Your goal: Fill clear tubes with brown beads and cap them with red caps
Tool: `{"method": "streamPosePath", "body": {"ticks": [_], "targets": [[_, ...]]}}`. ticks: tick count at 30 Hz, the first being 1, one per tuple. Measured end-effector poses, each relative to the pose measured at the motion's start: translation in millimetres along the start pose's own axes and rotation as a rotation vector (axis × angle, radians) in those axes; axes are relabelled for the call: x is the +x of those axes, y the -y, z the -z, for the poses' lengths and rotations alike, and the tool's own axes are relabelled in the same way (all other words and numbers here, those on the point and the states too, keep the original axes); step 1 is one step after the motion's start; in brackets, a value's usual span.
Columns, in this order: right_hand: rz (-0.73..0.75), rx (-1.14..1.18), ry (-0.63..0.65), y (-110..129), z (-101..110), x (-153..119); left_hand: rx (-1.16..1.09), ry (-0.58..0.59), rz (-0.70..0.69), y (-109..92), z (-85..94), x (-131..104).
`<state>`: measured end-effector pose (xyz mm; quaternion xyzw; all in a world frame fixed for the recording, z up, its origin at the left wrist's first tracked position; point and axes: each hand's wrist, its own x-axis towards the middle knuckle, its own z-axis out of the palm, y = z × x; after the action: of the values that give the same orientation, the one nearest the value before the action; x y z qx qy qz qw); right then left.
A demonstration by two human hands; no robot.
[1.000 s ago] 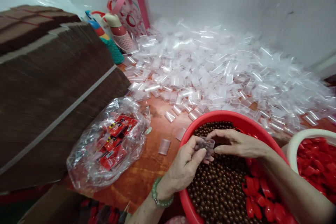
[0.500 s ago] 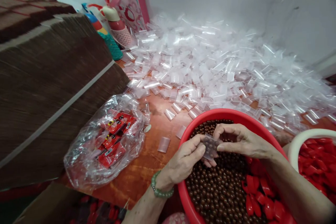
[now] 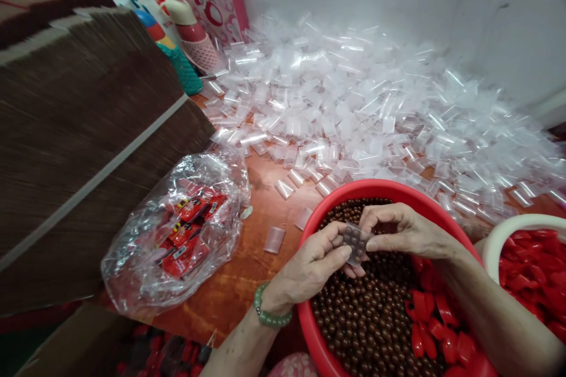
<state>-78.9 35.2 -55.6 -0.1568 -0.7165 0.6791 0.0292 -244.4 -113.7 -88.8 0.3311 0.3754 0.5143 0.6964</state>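
Note:
My left hand [image 3: 316,256], with a green bead bracelet at its wrist, grips a small clear plastic sleeve [image 3: 355,241]. Brown balls show through the sleeve's film. My right hand [image 3: 398,232] pinches the sleeve's right edge between thumb and fingers. Both hands are over a red basin [image 3: 325,203] full of shiny brown balls [image 3: 371,312]. Red plastic pieces [image 3: 427,306] lie on the balls at the basin's right side, partly behind my right forearm.
Clear sleeves [image 3: 354,106] are heaped along the wall. Left stand a stack of brown cardboard [image 3: 88,118] and a clear bag [image 3: 177,241] with red printed packets. A white tub [image 3: 490,247] of red pieces is at right. Behind are bottles [image 3: 194,35] and a pink gift bag [image 3: 216,0].
The view has shifted slightly. The sleeve between my hands is turned a little more upright, and the brown balls in it show more plainly. Both hands keep their hold.

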Motion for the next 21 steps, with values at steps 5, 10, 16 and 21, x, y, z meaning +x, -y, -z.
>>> {"method": "streamPosePath", "body": {"ticks": [5, 10, 16, 21], "targets": [[-0.023, 0.000, -0.061, 1, -1, -1, 0.013, -0.046, -0.007, 1, -1.6, 1], [-0.049, 0.022, -0.181, 12, 0, -7, 0.023, -0.048, 0.010, -1, -4.4, 0], [-0.006, -0.216, -0.071, 26, -4, -10, 0.079, -0.043, -0.027, 0, -5.2, -1], [-0.043, -0.249, -0.064, 29, -11, -7, 0.053, -0.043, -0.042, 0, -5.6, -3]]}}
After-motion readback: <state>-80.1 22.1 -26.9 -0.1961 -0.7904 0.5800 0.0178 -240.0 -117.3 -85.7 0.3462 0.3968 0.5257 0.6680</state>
